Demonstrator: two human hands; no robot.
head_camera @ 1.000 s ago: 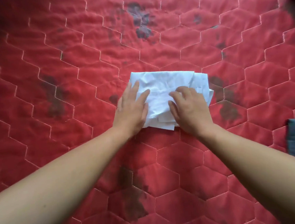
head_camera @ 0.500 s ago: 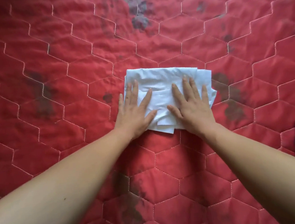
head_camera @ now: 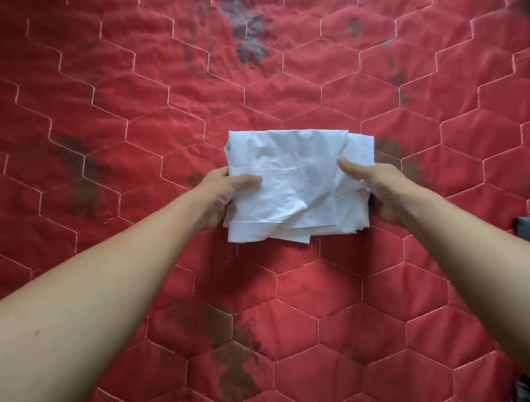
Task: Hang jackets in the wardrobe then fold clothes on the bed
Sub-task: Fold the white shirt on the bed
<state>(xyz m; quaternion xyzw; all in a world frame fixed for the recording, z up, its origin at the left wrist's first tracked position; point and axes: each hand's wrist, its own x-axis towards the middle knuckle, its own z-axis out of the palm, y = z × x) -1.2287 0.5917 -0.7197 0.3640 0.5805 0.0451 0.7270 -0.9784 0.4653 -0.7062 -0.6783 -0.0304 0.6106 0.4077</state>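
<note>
Left hand (head_camera: 222, 198): grips the folded white garment (head_camera: 297, 182) at its left edge, thumb on top.
Right hand (head_camera: 383, 188): grips its right edge.
Garment: mid-bed, over the red quilt (head_camera: 124, 116).

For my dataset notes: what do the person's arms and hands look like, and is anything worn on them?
The left forearm and right forearm are bare: no sleeves in view. The left hand and right hand wear no gloves; no watch or bracelet at either wrist. A small dark spot marks the left forearm. Most fingers are hidden, so rings cannot be ruled out.
</note>
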